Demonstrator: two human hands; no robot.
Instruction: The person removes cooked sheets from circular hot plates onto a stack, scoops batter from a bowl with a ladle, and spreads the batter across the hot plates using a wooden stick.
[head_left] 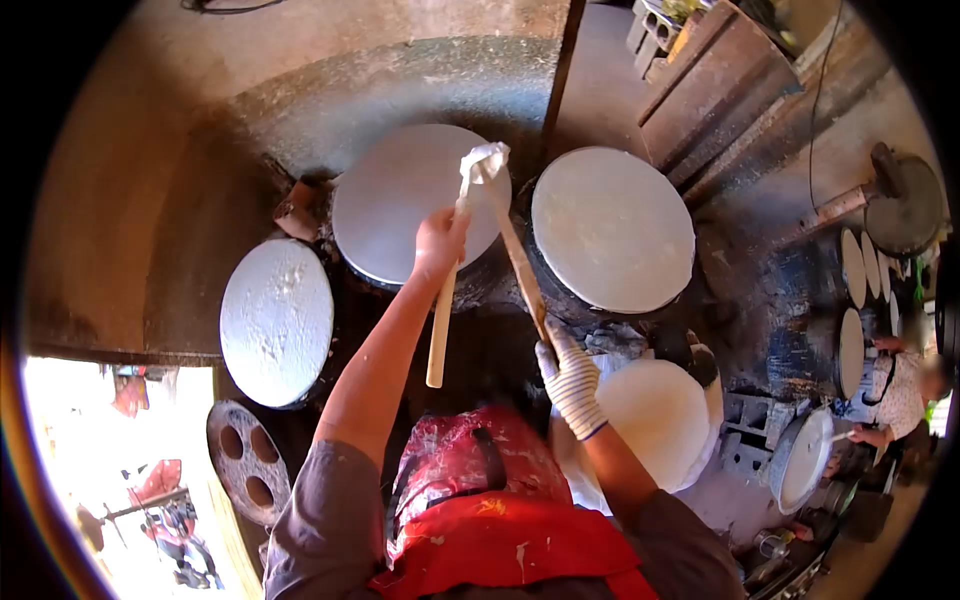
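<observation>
My bare left hand (440,240) is closed around a flat, pale wooden stick (439,335), its upper end coated in white. My right hand (568,378), in a striped knit glove, grips the dark lower end of a long wooden handle (520,262). The two tools meet at a soft white clump (484,158), which hides the handle's far end. Beneath them is a big round vat (385,200) with a smooth whitish surface. A second round vat (615,230) stands to its right, and a third (277,320), with a lumpy white surface, at left.
Below my right hand sits a round white-filled container (655,420). A disc with several holes (248,460) leans at lower left. Concrete blocks (750,430) stand at right, beside a tilted-looking white-filled pan (803,460), where another person (900,395) holds a tool.
</observation>
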